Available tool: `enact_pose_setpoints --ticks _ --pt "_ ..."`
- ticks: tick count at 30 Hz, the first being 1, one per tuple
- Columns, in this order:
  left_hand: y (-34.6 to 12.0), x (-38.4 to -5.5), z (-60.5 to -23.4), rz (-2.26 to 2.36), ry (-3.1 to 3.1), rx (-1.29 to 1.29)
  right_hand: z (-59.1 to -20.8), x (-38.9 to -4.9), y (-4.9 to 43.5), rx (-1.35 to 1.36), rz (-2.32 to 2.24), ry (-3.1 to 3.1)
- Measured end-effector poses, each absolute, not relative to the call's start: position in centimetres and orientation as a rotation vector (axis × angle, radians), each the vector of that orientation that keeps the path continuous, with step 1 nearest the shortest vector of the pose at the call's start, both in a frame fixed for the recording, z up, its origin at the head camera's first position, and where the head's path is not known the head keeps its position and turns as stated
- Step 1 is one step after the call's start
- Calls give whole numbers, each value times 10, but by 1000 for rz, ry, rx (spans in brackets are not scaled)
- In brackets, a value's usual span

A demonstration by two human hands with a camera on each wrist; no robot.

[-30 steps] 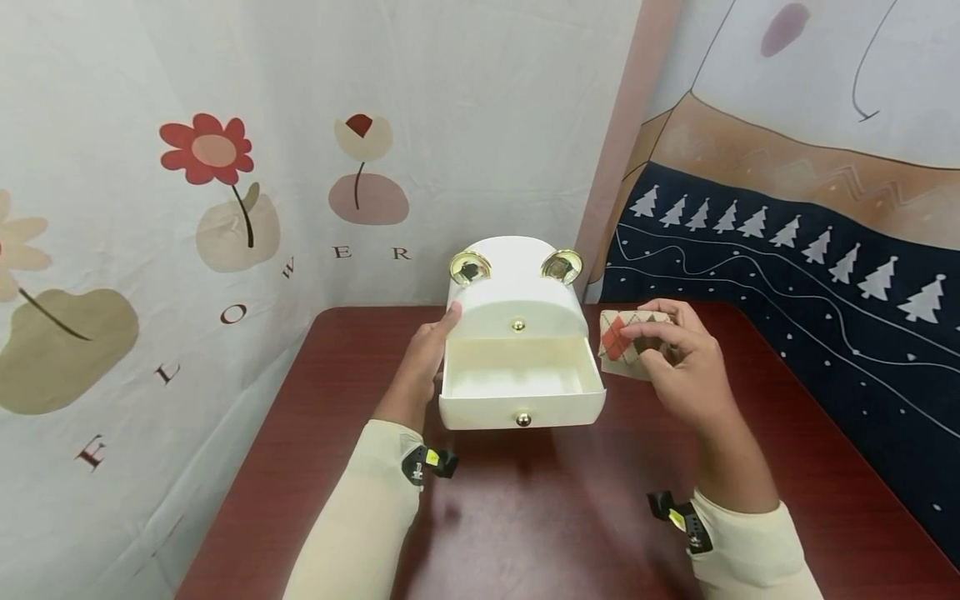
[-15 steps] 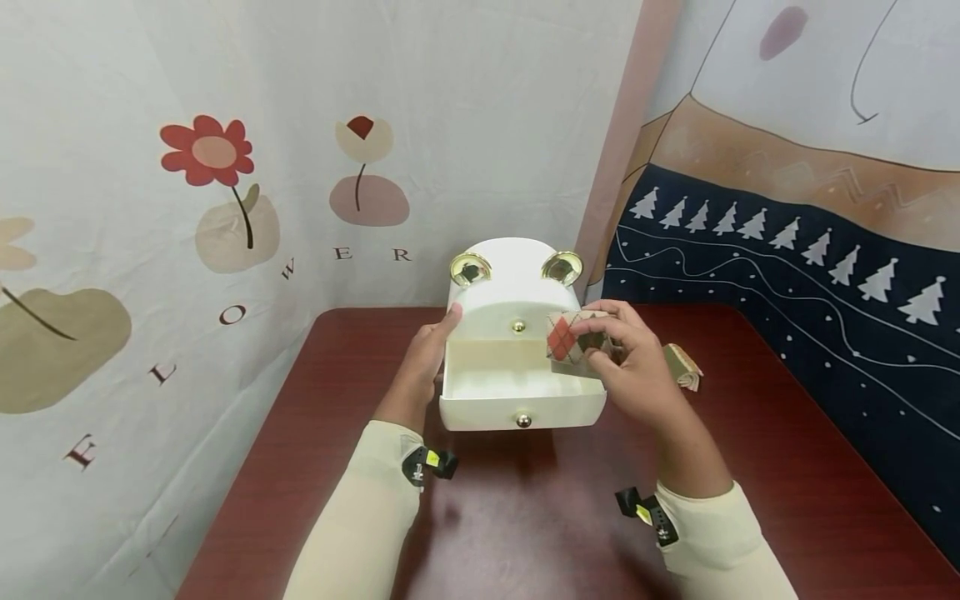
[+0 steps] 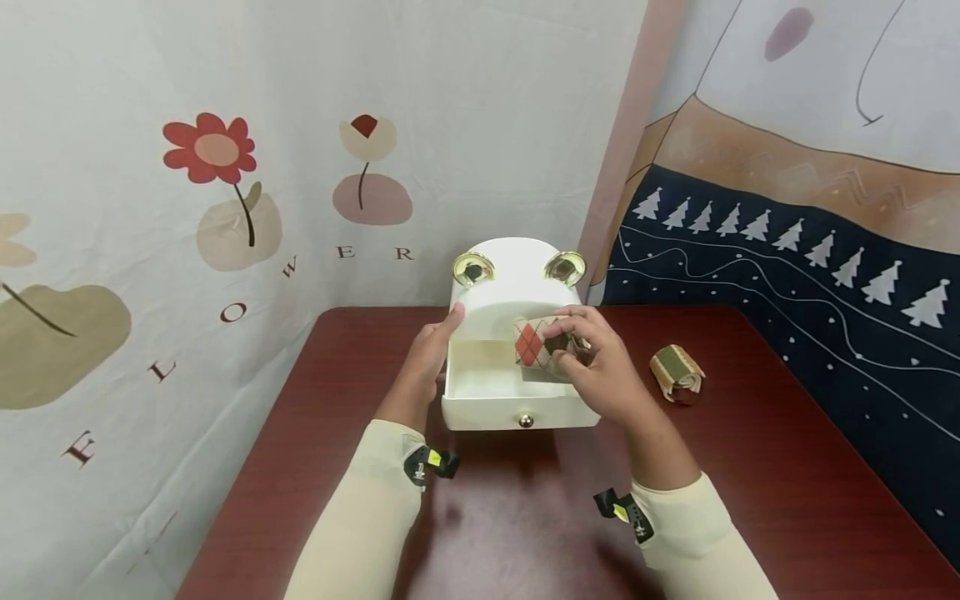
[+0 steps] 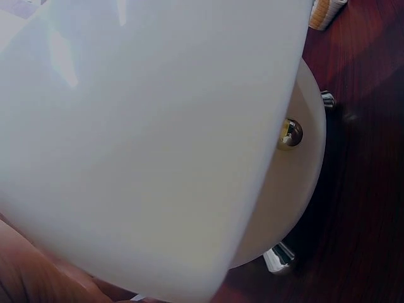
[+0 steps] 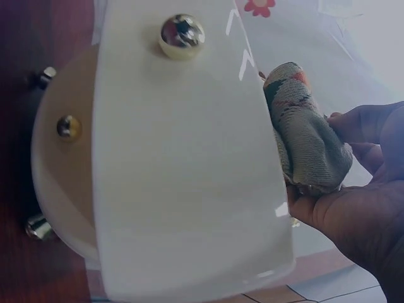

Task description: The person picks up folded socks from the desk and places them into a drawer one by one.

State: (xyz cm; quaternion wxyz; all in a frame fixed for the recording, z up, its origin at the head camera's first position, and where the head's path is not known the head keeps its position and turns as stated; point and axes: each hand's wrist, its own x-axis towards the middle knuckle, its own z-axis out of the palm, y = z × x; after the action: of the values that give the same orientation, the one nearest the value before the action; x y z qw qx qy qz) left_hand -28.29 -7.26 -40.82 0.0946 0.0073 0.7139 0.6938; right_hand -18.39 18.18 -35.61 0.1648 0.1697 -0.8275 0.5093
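A small white drawer cabinet [image 3: 517,287] with two round gold ears stands on the table, its lower drawer [image 3: 487,412] pulled out. My left hand [image 3: 420,367] grips the cabinet's left side, thumb up at the front edge; only part of that hand [image 4: 38,271] shows in the left wrist view. Over the open drawer, my right hand [image 3: 600,367] pinches a rolled argyle sock [image 3: 529,345] between thumb and fingers. In the right wrist view the sock [image 5: 306,139] is close above the drawer's rim. The drawer's right interior is hidden behind sock and hand.
Another rolled sock [image 3: 677,373], green and tan, lies on the dark red table [image 3: 495,533] to the right of the cabinet. A printed curtain [image 3: 300,100] hangs behind the table, and a navy one with trees [image 3: 750,275] hangs at the right.
My right hand has carried the argyle sock leftward from beside the cabinet to over the open drawer, uncovering the other rolled sock. My left hand has stayed on the cabinet.
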Motion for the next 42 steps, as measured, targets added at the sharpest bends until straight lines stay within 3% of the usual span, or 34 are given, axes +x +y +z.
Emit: enact_pose_setpoints --ticks 42 --pt "-71 -281 -407 2062 2106 -6 -372 -194 165 485 1459 -2465"
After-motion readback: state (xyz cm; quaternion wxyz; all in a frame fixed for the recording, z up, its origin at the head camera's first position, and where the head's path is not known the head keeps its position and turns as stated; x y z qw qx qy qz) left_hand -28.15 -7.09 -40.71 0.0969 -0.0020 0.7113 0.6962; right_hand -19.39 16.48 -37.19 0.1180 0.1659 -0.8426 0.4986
